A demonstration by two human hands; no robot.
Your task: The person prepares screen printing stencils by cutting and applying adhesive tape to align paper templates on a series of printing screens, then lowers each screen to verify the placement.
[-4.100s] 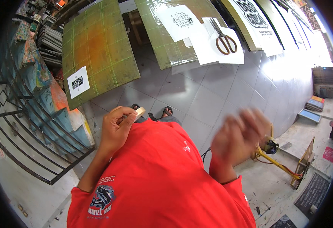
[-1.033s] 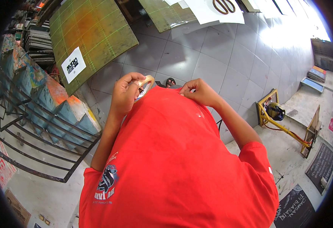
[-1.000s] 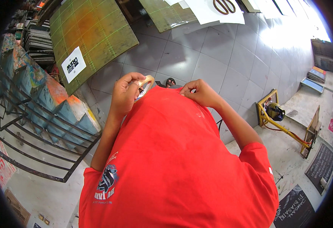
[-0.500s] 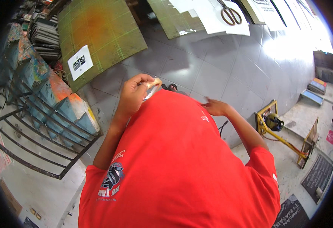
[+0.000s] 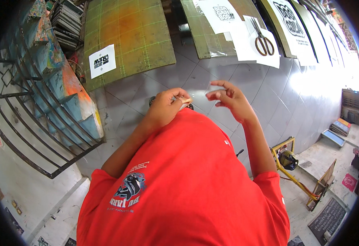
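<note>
Tan edge showing, the tape roll (image 5: pixel 185 100) sits just past the front of the red shirt (image 5: pixel 187 164), and the left hand (image 5: pixel 166 106) has it pinched between thumb and bent fingers! Over to the right hand (image 5: pixel 232 98), raised well apart from the roll: fingers half curled, thumb parted from them, and whether they grip anything thin, nobody can tell. Beyond, brown-handled scissors (image 5: pixel 261 36) lie on white sheets (image 5: pixel 245 50); leftward, a small printed sheet (image 5: pixel 103 61) rests on a green board (image 5: pixel 130 45).
</note>
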